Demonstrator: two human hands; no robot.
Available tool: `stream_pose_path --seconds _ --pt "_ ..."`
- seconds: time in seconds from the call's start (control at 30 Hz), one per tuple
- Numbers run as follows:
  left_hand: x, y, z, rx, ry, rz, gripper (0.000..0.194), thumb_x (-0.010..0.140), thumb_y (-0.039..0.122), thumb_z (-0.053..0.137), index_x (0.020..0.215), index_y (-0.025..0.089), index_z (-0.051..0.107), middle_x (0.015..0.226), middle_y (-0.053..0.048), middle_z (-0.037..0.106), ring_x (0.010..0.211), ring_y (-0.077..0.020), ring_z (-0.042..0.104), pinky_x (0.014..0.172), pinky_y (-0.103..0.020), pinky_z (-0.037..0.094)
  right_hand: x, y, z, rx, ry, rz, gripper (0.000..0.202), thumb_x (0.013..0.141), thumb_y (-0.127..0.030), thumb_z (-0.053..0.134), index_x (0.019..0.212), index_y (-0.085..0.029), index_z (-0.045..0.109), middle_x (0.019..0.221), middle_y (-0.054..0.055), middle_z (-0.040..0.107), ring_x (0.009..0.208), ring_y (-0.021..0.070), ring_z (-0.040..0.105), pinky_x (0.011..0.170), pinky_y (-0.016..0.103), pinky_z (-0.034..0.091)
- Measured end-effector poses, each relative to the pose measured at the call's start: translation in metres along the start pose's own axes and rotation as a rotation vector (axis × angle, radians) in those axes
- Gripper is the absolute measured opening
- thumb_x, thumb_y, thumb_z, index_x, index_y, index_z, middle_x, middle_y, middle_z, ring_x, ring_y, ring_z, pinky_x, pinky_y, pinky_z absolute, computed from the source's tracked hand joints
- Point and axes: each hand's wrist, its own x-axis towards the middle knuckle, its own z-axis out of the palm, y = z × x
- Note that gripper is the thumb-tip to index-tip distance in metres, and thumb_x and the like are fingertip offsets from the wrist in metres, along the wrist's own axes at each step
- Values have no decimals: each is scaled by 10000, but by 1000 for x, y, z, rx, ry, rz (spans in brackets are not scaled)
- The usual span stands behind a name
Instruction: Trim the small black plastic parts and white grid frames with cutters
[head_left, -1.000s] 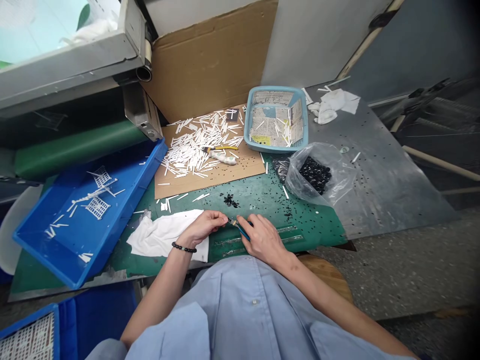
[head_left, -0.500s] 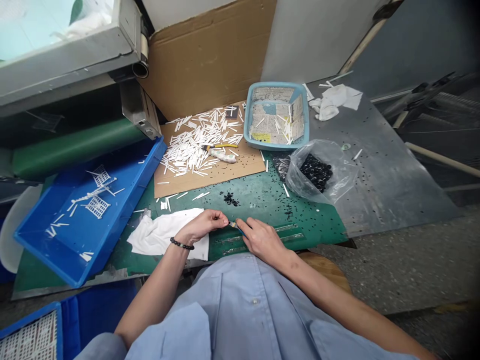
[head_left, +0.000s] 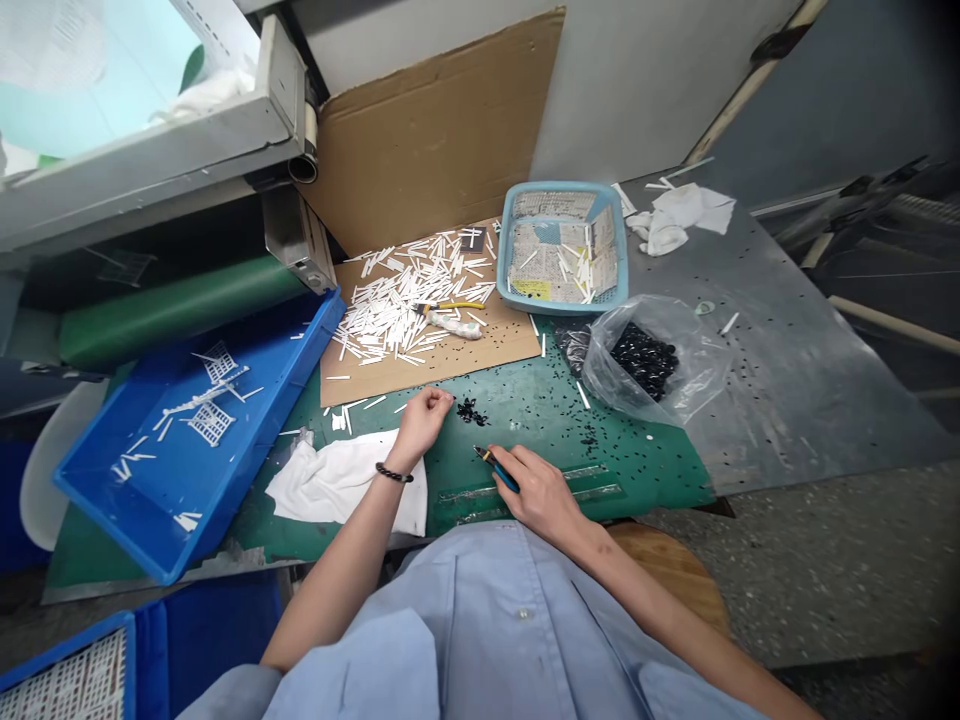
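Note:
My left hand (head_left: 424,420) is closed, thumb and fingers pinched together just left of a small pile of black pieces (head_left: 471,411); whatever it holds is too small to make out. My right hand (head_left: 538,484) is wrapped round small pliers with blue handles (head_left: 504,474), their tip pointing up and left over the green mat (head_left: 525,400). Beyond my hands, many white strips (head_left: 390,310) lie heaped on a cardboard sheet (head_left: 360,382), with yellow-handled pliers (head_left: 452,305) and a wrapped tool (head_left: 454,325) among them.
A blue basket (head_left: 510,295) lined with newspaper stands at the back. Right of the mat sits a clear bag (head_left: 697,370) of black pieces. A white cloth (head_left: 330,480) lies by my left forearm, and a blue tray (head_left: 157,390) with white parts is at the left.
My left hand has moved up and away from the pliers to beside the black pile. My right hand still holds the pliers, now apart from my left hand. The camera view has shifted slightly.

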Motion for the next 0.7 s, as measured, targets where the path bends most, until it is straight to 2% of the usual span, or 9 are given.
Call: stream_pose_path --seconds 0.07,0.13,0.2,0.27,0.33,0.5,0.6,0.7 --pt "3 1 4 297 59 177 138 823 310 582 774 187 623 743 -50 587 725 -182 508 704 -295 361 0 0 1 -10 3 -2 367 937 -228 440 1292 -170 515 923 57 579 823 173 566 741 275 464" --pt "5 2 5 492 67 282 136 847 279 551 784 189 630 774 -65 585 762 -200 520 734 -309 360 0 0 2 -26 8 -3 367 936 -231 441 1290 -171 516 927 57 578 818 175 561 735 279 460" --pt "5 2 6 607 63 311 123 846 249 542 781 186 624 787 -67 573 762 -202 519 726 -310 357 -1 1 2 -44 18 0 369 933 -243 447 1288 -167 518 932 60 575 817 180 554 722 284 455" --pt "4 3 5 618 50 273 114 829 236 551 747 184 608 763 -55 568 734 -191 510 703 -304 348 0 0 0 -66 33 6 375 930 -256 454 1286 -155 519 946 69 573 829 190 546 714 291 449" --pt "0 4 5 474 19 159 131 805 264 577 705 180 593 714 -32 568 685 -167 496 668 -288 337 1 -1 -2 -113 50 12 384 926 -263 457 1286 -143 520 960 83 571 842 204 533 726 306 441" --pt "-22 4 6 -253 -181 -259 285 679 389 719 649 160 552 574 45 432 511 -76 338 513 -236 225 7 -7 -11 -261 58 33 413 915 -268 468 1306 -144 512 956 98 565 842 231 503 750 345 410" --pt "-37 3 7 -474 -288 -356 333 631 357 781 632 147 523 578 58 385 504 -49 307 497 -212 204 10 -10 -14 -276 39 21 427 903 -256 483 1316 -150 505 954 95 566 844 229 497 743 340 396" --pt "-45 1 8 -532 -334 -392 333 635 342 795 645 135 534 594 52 395 516 -42 320 498 -197 219 11 -13 -15 -273 12 10 446 882 -233 504 1320 -151 501 961 94 571 850 225 495 742 332 387"
